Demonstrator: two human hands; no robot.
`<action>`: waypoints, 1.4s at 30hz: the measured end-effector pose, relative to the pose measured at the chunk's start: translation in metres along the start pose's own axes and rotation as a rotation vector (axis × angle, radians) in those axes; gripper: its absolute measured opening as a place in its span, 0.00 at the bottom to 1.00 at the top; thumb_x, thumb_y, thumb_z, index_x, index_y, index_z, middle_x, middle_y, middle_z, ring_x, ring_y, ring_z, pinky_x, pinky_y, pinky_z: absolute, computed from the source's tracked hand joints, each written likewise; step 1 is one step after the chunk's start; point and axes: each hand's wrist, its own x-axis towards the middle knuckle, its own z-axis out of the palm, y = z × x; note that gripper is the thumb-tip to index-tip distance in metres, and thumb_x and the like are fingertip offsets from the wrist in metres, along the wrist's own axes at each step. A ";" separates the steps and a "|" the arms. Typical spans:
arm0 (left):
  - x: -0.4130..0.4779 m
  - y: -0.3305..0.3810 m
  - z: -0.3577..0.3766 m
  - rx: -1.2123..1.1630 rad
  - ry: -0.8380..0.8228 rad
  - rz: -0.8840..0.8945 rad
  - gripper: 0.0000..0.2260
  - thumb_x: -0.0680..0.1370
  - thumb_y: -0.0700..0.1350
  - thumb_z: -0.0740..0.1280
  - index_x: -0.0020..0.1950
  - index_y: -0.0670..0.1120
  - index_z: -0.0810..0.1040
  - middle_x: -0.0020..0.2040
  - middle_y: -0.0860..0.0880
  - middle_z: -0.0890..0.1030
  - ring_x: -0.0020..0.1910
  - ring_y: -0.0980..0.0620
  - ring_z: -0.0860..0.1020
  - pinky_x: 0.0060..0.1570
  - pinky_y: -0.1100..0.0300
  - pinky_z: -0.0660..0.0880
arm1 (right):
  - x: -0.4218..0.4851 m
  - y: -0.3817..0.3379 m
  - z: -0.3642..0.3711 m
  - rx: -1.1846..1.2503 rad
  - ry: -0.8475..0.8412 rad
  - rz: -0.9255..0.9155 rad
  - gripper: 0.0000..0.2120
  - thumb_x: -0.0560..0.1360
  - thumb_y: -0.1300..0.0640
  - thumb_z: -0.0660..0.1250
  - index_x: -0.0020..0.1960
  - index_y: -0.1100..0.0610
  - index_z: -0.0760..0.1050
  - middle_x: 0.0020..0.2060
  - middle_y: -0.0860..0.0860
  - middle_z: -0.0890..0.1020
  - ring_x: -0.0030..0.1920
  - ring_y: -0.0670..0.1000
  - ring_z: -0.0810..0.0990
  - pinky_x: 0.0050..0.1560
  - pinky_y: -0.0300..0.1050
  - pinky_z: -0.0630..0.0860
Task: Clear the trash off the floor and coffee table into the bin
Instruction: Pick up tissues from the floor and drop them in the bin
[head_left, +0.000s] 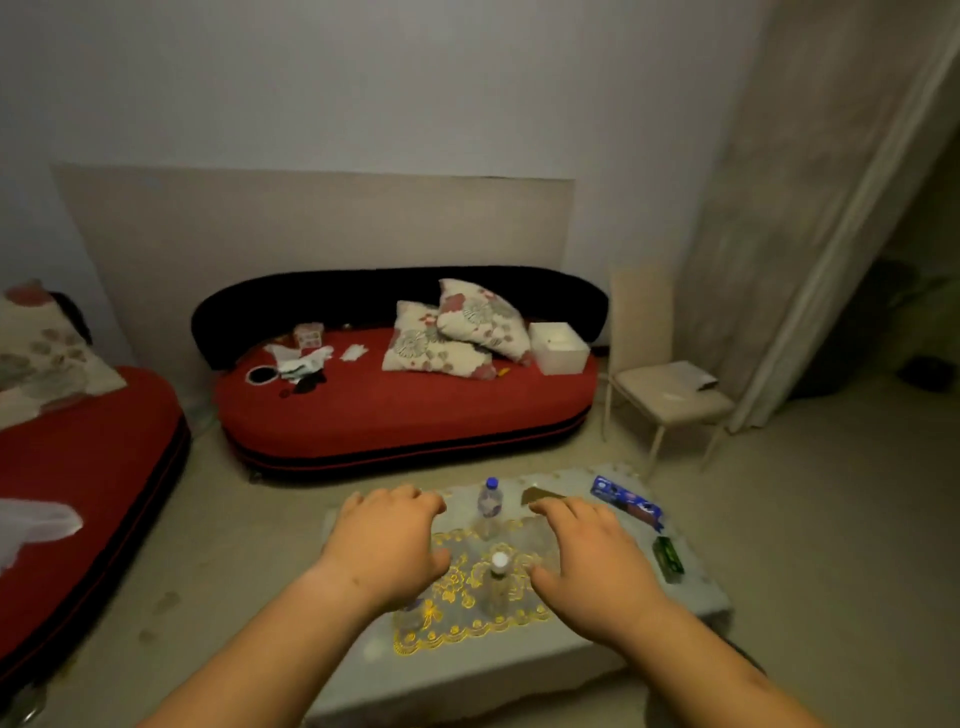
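Observation:
A low grey coffee table (571, 654) with a gold lace cloth stands in front of me. On it stand two clear plastic bottles, one with a blue cap (490, 500) further off and one with a white cap (500, 577) nearer. A blue snack wrapper (626, 501) lies along the far right edge, a green packet (668, 558) lies on the right side, and a brownish scrap (537, 496) sits at the back. My left hand (387, 545) and my right hand (589, 561) hover palm down over the table, fingers spread, on either side of the bottles, holding nothing. No bin is in view.
A red sofa (405, 410) behind the table holds patterned pillows, a white box (558, 347) and scattered white scraps. A second red sofa (78, 493) is at the left, with a white plastic bag (31, 525) on it. A beige chair (670, 395) stands right of the sofa, by a curtain.

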 end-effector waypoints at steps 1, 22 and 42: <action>0.003 0.017 -0.007 0.008 0.000 0.032 0.25 0.76 0.62 0.62 0.72 0.58 0.68 0.68 0.54 0.74 0.68 0.48 0.72 0.71 0.45 0.63 | -0.010 0.012 -0.011 0.000 0.015 0.039 0.29 0.71 0.40 0.62 0.71 0.41 0.62 0.66 0.42 0.70 0.67 0.50 0.66 0.67 0.48 0.69; -0.002 0.579 0.002 -0.026 0.023 0.786 0.30 0.75 0.63 0.63 0.76 0.60 0.60 0.72 0.53 0.72 0.69 0.48 0.71 0.70 0.46 0.67 | -0.384 0.371 -0.218 -0.154 0.262 0.881 0.34 0.71 0.33 0.61 0.73 0.44 0.61 0.68 0.48 0.72 0.68 0.55 0.69 0.66 0.52 0.70; -0.150 0.903 0.114 0.117 -0.234 1.777 0.32 0.75 0.63 0.64 0.77 0.57 0.59 0.72 0.50 0.72 0.68 0.45 0.73 0.66 0.47 0.70 | -0.695 0.368 -0.171 -0.099 0.546 1.907 0.33 0.71 0.35 0.62 0.72 0.45 0.63 0.67 0.51 0.73 0.66 0.57 0.70 0.64 0.54 0.71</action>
